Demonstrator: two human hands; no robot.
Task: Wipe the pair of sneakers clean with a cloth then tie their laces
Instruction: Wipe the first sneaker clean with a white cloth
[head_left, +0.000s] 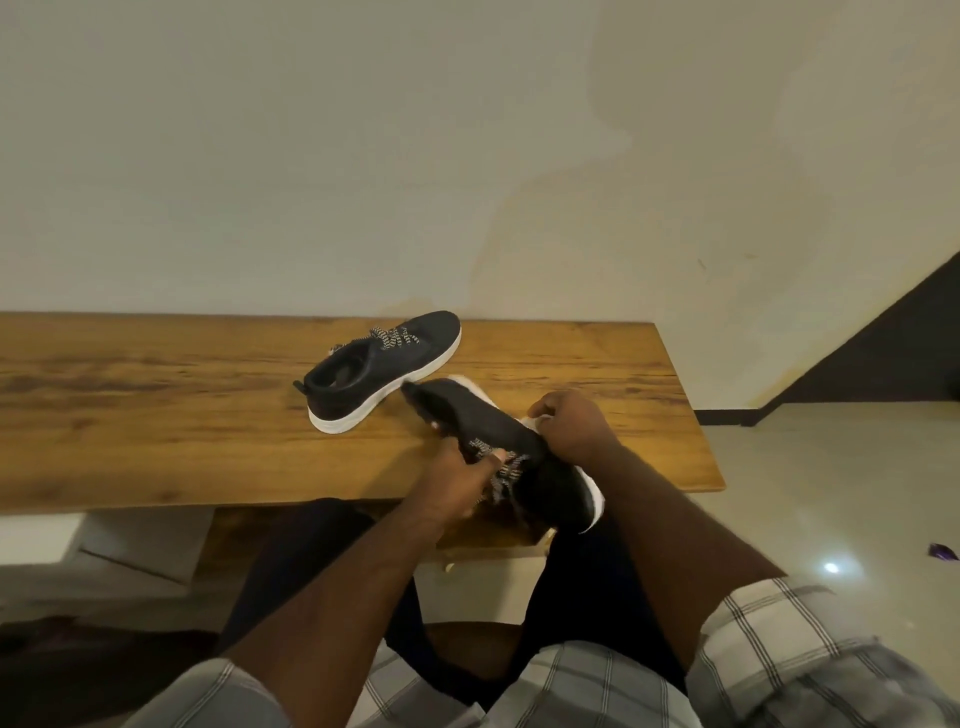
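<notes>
**Sneaker held over the bench edge, its mate parked behind**

Head view: the left hand (457, 480) is closed around the laced middle of the held sneaker (498, 436), fingers curled in among the patterned laces (501, 467). The right hand (571, 423) is closed too, pressing a pale wad against the shoe's far side; only a sliver of it shows at the knuckles, and it is probably the cloth (532, 422). The shoe is tipped on its side above the near edge of the wooden bench (156, 405), its white sole (595, 506) turned away to the right. Its long axis runs diagonally, from one end up and left over the bench to the other end down and right, toward the person's lap. Which end is toe and which heel I cannot tell, since both hands cover the middle.

The second sneaker (379, 371) stands upright on its sole on the bench, just beside the held one but apart from it. Its toe points up and right toward the wall, its heel down and left, and its laces lie loose over the tongue.

By the look of it, the shoe should be light, with a soft upper that gives under pressure and a firmer rubber sole. The sole edge or the laced midfoot offers the steadiest hold, and bracing it there lets the wiping hand push without the upper collapsing. The laces are limp and may snag under the cloth.
</notes>
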